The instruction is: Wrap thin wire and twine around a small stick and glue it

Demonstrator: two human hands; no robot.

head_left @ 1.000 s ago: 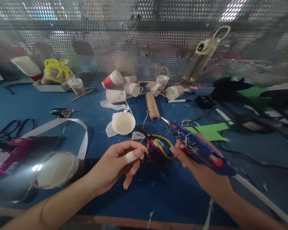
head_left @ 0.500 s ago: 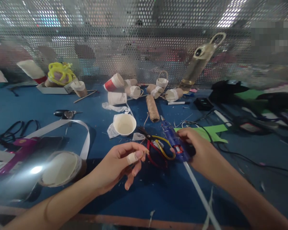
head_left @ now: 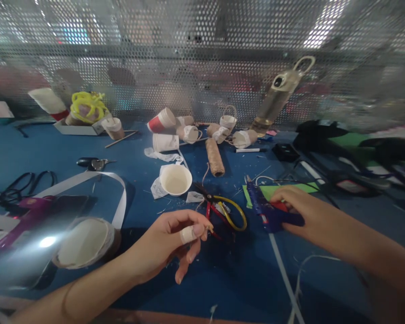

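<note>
My left hand is closed in a pinch, with white tape round the thumb. A small tan bit of twine pokes out between thumb and forefinger. To its right, my right hand grips the handle of a blue hot glue gun, its nozzle pointing away and a long pale glue stick trailing from the back. Between the hands lie open scissors with a yellow and a red handle, partly hidden by my left fingers. A white paper cup and a spool of twine are just beyond.
Twine-wrapped cups and a tilted bottle stand before a perforated metal screen. Green paper and dark cables lie right. Left are a white ribbon, a larger wrapped cup, keys and a phone.
My right hand has moved right with the glue gun, turning it so the handle points right and the nozzle lies by the green paper. My left hand has shifted slightly toward me, still pinching.
</note>
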